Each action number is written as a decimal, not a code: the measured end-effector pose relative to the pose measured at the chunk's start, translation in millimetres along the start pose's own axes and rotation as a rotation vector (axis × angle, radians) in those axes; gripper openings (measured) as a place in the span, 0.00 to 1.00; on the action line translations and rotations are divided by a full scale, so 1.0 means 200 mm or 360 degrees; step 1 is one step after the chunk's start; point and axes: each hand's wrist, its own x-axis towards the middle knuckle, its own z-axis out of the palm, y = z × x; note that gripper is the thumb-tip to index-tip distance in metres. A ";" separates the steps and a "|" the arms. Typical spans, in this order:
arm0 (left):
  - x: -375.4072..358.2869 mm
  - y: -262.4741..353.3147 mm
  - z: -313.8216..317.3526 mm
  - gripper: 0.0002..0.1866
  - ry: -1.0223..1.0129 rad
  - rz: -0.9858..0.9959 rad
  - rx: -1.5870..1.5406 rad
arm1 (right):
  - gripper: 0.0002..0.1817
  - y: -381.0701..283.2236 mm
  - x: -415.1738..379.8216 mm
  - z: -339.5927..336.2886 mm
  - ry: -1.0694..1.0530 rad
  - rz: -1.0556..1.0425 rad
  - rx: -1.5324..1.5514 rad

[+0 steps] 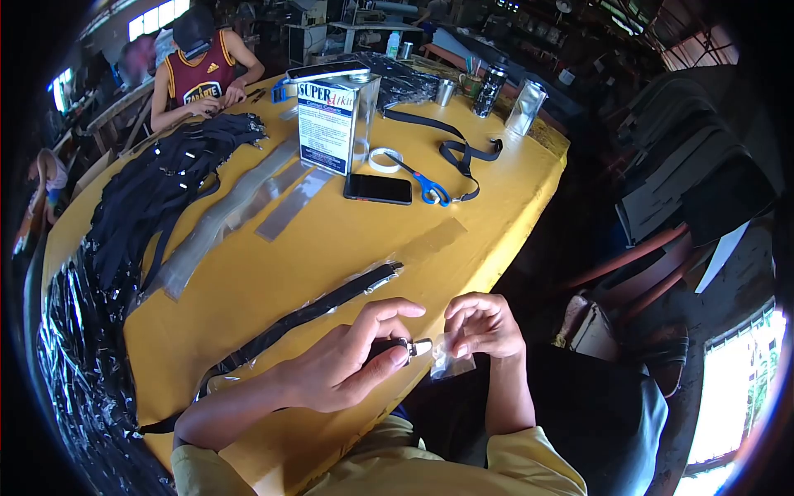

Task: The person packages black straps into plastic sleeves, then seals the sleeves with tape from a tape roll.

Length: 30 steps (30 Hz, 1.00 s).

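My left hand (343, 364) is closed around the end of a black strap, pinched between thumb and fingers. A shiny metal clip (421, 347) sticks out from it toward my right hand. The fingers of my right hand (488, 326) are closed on the edge of a clear plastic sleeve (447, 364), close beside the clip. Beyond my left hand, another black strap (306, 318) in clear plastic lies slantwise on the yellow table (289, 264).
A large cement can (325, 128), a phone (377, 189), a tape roll (385, 159) and blue-handled scissors (432, 190) stand or lie mid-table. Black straps (157, 182) are heaped left, with packed ones (78, 347) nearer. Clear sleeves (223, 215) lie alongside. Another person (203, 70) sits at the far left.
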 end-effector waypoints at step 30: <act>-0.02 0.03 -0.01 0.26 -0.0233 -0.0071 0.0034 | 0.27 -0.09 -0.01 0.04 -0.0084 0.0212 -0.0213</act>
